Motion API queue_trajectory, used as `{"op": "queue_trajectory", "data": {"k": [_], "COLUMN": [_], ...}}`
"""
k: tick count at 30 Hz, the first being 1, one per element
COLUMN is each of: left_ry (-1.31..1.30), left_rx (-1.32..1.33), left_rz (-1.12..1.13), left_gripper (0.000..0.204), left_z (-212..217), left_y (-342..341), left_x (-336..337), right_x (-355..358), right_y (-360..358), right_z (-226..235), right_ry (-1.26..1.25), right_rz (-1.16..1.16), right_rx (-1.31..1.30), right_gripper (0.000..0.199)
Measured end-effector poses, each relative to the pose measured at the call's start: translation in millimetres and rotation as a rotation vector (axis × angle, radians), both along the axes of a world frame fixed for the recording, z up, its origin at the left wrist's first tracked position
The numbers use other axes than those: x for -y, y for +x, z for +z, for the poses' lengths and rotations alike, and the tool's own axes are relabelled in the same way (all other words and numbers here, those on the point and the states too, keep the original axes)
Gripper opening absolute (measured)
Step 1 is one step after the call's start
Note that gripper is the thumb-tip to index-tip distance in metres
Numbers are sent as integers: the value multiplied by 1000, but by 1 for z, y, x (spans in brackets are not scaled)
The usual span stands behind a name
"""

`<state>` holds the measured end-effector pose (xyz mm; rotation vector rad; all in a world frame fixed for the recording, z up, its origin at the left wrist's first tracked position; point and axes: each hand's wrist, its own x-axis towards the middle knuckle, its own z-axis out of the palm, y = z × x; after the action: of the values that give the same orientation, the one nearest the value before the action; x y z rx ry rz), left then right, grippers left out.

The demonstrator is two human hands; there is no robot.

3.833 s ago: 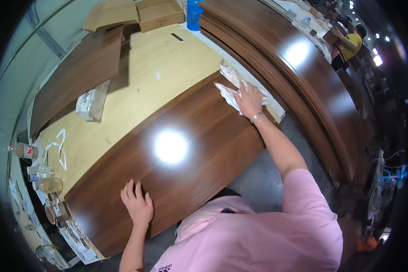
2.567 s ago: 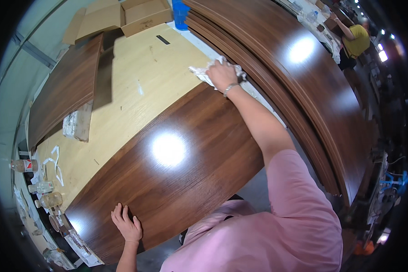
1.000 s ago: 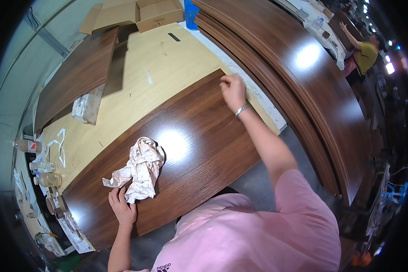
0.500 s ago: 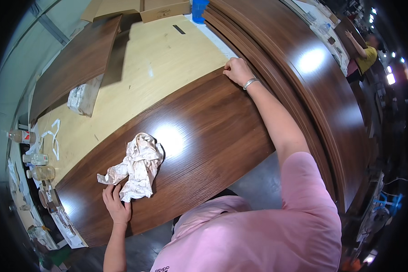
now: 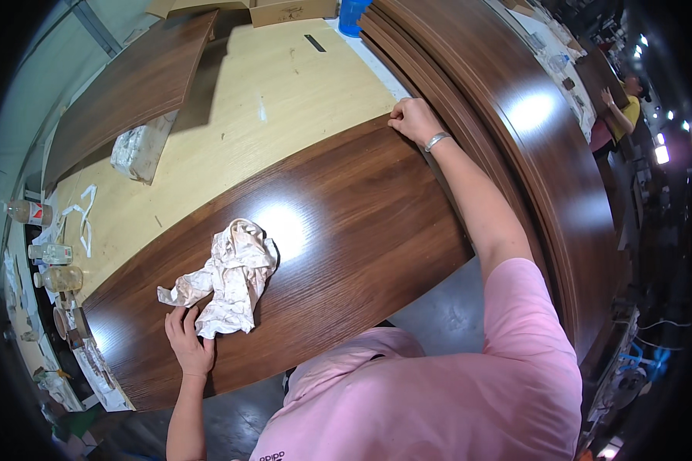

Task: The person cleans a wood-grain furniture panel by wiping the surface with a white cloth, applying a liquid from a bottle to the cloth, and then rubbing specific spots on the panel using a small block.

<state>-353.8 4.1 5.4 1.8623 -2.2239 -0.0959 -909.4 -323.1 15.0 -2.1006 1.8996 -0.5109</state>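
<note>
A dark brown wood-grain panel (image 5: 346, 207) lies across the table in front of me. A crumpled whitish cloth (image 5: 234, 269) rests on its left half. My left hand (image 5: 188, 346) lies on the panel beside the cloth, its fingers apart and the tips at the cloth's lower edge. At the panel's far right corner is my right hand (image 5: 414, 121), fingers curled and pinched together at the edge. Whatever is between those fingertips is hidden.
Stacked brown panels (image 5: 507, 146) stand close along my right. Another brown panel (image 5: 123, 100) leans over a wrapped white block (image 5: 142, 146) on the pale board (image 5: 277, 100). Bottles (image 5: 58, 278) line the left edge. A blue container (image 5: 353, 17) and cardboard (image 5: 292, 11) sit at the back.
The whole view has shifted slightly. Both hands keep nearly the same places on the panel, and the cloth has not visibly moved. In the background, another person's raised arm has come down.
</note>
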Motion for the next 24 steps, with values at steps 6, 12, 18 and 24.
{"op": "queue_trajectory", "data": {"k": [6,12,18,24], "left_ry": [5,11,6,4], "left_rx": [4,2,-2,-8], "left_rz": [5,4,1,3], "left_gripper": [47,47,47,46], "left_z": [1,2,1,2], "left_y": [0,1,1,0], "left_x": [0,0,0,1], "right_x": [1,-1,0,0], "right_y": [1,0,1,0], "right_z": [0,3,5,3], "right_ry": [-9,-9,26,-8], "right_rz": [-4,32,25,41], "right_rx": [0,-42,-21,-24], "right_gripper": [16,18,15,17]}}
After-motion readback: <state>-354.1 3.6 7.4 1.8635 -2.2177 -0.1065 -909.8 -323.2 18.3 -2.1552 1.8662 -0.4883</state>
